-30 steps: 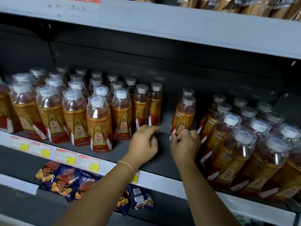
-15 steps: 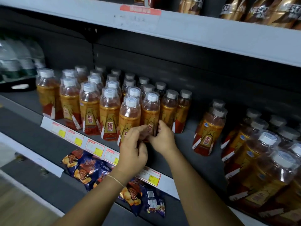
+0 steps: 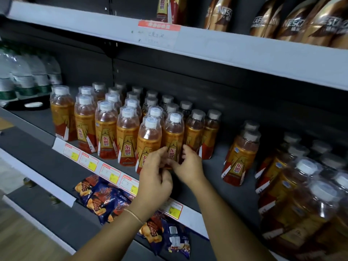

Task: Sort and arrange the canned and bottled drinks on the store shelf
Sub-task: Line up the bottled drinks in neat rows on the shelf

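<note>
Hands both at the base of one front-row bottle [image 3: 173, 136] on the middle shelf [image 3: 212, 170]: left hand [image 3: 155, 178] fingers curled, tips pinching its lower label; right hand [image 3: 189, 167] curled round its right side. Two-handed probably so it slides or turns label-out without tipping, flush with the neighbour bottles [image 3: 128, 132]. Gap separates this block from a lone bottle [image 3: 240, 157] to the right, likely the next to close up

Dark grey store shelves [image 3: 33, 140], white front edges [image 3: 244, 53], wooden floor [image 3: 22, 240] lower left
</note>
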The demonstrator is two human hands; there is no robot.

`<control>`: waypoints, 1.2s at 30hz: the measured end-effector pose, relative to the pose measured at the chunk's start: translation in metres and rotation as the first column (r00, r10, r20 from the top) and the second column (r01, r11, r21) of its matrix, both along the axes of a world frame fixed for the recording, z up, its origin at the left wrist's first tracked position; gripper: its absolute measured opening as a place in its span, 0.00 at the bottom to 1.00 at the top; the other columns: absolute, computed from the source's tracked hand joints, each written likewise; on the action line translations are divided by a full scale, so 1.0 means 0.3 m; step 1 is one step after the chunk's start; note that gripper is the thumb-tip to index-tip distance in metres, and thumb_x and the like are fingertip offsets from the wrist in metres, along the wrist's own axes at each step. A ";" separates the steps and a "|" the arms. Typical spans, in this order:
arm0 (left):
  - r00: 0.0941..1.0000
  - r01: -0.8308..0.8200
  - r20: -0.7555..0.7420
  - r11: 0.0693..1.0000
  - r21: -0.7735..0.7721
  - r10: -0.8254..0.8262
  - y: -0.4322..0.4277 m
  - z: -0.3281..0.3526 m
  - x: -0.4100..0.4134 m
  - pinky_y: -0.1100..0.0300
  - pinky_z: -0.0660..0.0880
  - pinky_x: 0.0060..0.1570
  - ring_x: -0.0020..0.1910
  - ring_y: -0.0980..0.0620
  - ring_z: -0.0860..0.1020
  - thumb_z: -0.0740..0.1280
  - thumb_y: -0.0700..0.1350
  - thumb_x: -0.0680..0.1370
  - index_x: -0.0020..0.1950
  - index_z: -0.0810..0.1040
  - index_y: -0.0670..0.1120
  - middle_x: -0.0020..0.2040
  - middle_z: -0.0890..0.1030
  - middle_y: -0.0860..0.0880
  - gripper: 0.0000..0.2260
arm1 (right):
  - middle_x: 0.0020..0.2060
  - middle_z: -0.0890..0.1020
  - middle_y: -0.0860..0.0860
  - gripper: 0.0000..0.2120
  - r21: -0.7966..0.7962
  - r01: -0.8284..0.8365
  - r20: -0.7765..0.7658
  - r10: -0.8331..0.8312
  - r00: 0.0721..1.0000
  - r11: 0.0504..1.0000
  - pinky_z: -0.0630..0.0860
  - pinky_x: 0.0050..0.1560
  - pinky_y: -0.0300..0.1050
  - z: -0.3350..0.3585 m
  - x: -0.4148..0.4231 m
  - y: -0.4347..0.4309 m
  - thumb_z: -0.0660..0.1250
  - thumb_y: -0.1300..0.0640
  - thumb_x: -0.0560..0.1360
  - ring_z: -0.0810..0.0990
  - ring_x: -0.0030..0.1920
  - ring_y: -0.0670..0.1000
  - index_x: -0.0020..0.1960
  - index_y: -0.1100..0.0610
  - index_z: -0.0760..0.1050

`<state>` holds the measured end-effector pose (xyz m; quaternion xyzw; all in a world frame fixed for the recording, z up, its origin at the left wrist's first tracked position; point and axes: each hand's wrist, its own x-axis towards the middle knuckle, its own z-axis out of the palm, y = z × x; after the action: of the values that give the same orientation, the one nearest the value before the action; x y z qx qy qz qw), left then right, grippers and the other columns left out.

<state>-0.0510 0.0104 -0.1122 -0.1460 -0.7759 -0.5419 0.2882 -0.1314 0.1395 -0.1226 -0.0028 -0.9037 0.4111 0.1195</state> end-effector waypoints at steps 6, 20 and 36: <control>0.997 -0.055 0.055 0.999 -0.001 0.055 -0.042 -0.016 -0.008 0.58 0.78 0.50 0.49 0.57 0.77 0.61 0.33 0.71 0.63 0.75 0.45 0.52 0.77 0.50 0.21 | 0.52 0.82 0.54 0.26 0.056 0.132 -0.044 -0.129 0.991 0.990 0.80 0.52 0.52 0.032 -0.013 -0.069 0.77 0.42 0.67 0.81 0.53 0.57 0.56 0.56 0.74; 0.936 0.270 0.240 0.963 -0.019 -0.257 0.111 -0.049 -0.029 0.71 0.69 0.62 0.60 0.65 0.75 0.57 0.27 0.75 0.66 0.77 0.44 0.62 0.79 0.52 0.23 | 0.49 0.84 0.47 0.25 -0.143 0.195 0.012 -0.195 0.981 0.970 0.82 0.53 0.53 -0.013 0.280 0.205 0.80 0.43 0.61 0.83 0.50 0.48 0.54 0.49 0.76; 0.804 0.347 0.416 0.903 0.254 -0.426 0.387 -0.062 -0.132 0.71 0.77 0.44 0.40 0.62 0.82 0.54 0.24 0.72 0.49 0.84 0.38 0.43 0.84 0.45 0.21 | 0.64 0.76 0.51 0.39 -0.209 0.418 -0.044 -0.436 0.899 0.884 0.72 0.53 0.35 -0.057 0.426 0.330 0.77 0.48 0.70 0.77 0.60 0.48 0.74 0.52 0.62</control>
<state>-0.0906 0.1265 -0.1307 -0.1437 -0.7277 -0.6706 -0.0102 -0.0035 0.2384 -0.1396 -0.1949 -0.8301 0.4607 0.2466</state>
